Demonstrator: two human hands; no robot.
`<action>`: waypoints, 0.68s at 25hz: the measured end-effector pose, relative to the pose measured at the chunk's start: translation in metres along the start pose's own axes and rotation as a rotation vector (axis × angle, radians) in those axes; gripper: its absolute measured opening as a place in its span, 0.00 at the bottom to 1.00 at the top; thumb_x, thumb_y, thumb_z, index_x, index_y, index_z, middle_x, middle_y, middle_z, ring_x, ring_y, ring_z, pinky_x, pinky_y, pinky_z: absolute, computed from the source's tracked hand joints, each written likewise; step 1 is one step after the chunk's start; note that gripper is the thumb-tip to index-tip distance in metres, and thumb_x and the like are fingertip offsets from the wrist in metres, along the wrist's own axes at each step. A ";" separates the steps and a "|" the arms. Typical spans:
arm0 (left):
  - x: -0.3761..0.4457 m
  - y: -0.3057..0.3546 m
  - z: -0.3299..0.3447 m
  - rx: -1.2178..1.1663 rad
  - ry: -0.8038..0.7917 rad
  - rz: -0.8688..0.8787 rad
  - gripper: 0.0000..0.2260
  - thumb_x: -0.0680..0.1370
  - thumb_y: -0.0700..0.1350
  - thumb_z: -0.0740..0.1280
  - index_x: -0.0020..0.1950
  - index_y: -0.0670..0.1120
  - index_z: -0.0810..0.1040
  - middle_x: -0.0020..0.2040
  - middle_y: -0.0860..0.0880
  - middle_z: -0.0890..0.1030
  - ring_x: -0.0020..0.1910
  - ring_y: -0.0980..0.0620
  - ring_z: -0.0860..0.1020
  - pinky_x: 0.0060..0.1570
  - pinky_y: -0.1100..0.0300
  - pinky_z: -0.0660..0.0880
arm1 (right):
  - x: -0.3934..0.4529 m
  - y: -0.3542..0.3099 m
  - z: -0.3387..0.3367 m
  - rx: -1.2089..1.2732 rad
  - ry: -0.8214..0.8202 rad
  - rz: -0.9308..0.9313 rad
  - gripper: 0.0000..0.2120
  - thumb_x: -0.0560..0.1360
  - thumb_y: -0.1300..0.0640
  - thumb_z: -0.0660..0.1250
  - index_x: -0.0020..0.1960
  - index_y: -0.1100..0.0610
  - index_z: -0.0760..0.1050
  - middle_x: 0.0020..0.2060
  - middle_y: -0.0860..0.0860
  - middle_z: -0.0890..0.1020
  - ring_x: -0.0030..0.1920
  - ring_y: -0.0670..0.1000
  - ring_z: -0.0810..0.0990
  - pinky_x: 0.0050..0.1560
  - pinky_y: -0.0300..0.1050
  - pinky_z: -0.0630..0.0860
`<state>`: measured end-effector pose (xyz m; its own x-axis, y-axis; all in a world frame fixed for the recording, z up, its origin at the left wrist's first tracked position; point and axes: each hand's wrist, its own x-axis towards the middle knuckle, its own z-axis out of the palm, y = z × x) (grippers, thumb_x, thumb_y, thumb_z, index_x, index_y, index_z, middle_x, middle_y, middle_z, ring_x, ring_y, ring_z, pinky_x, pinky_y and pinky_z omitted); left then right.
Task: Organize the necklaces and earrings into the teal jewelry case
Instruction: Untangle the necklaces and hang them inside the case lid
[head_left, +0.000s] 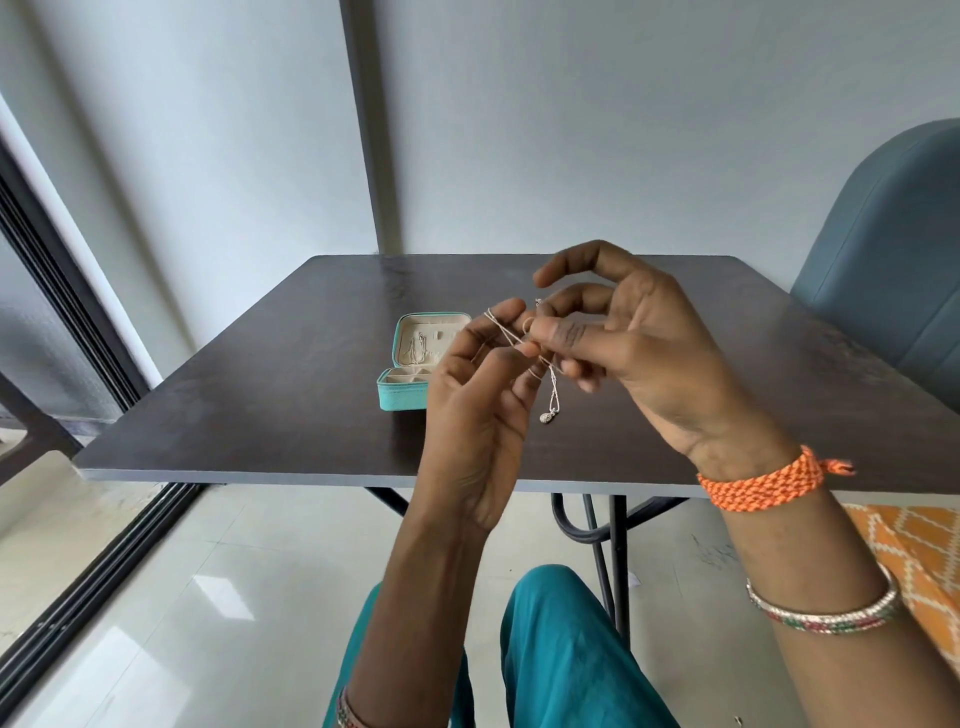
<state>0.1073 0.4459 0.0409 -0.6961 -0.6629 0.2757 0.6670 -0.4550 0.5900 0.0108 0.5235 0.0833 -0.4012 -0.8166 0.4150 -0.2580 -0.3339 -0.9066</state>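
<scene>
Two bare hands meet above the near half of the dark brown square surface (291, 364), working a thin silver chain necklace (506, 332) between them. The left hand (478, 410) is raised palm-up, its fingers curled; the chain loops over the tip of one finger, and the grip of thumb and fingertips pinches the strands. The right hand (639, 353) comes in from the right, thumb and a finger pressed together on the same chain, while the index finger arches free above. Below the pinch the chain hangs down and ends in a small silver teardrop pendant (548, 417), suspended in the air over the surface and touching nothing.

The small teal zip-around jewelry case (402, 397) lies open on the surface, left of the hands and nearer the left edge than the right. Its lid (410, 332) leans back and shows a beige lining, on which another thin chain (414, 349) hangs. The base holds beige compartments; their contents are too small to tell.

The right wrist carries an orange braided thread band (763, 480), and a beaded metal bangle (826, 616) sits further up that forearm. A blue upholstered chair (883, 260) stands by the right edge of the surface.
</scene>
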 end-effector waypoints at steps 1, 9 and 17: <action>-0.001 0.000 0.000 -0.038 0.025 -0.025 0.13 0.69 0.33 0.63 0.53 0.40 0.74 0.42 0.46 0.80 0.42 0.53 0.78 0.49 0.63 0.76 | -0.001 0.001 0.000 -0.054 -0.003 -0.015 0.12 0.72 0.67 0.70 0.52 0.56 0.75 0.35 0.51 0.80 0.26 0.49 0.74 0.22 0.37 0.65; -0.005 0.005 0.000 -0.015 0.102 -0.177 0.09 0.73 0.31 0.60 0.51 0.37 0.74 0.37 0.45 0.80 0.35 0.55 0.80 0.40 0.67 0.77 | -0.005 0.020 0.002 -0.064 0.176 -0.083 0.10 0.72 0.67 0.70 0.46 0.55 0.74 0.38 0.48 0.82 0.28 0.46 0.77 0.20 0.37 0.69; -0.004 0.003 0.006 -0.053 0.176 -0.110 0.07 0.76 0.33 0.59 0.49 0.38 0.76 0.40 0.44 0.81 0.40 0.54 0.80 0.50 0.64 0.77 | -0.006 0.016 0.003 -0.072 0.120 -0.110 0.09 0.72 0.66 0.70 0.44 0.54 0.74 0.40 0.51 0.82 0.20 0.48 0.68 0.20 0.32 0.63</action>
<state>0.1108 0.4506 0.0463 -0.7111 -0.6994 0.0722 0.6059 -0.5575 0.5675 0.0115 0.5218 0.0658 -0.4677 -0.7136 0.5216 -0.3670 -0.3800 -0.8491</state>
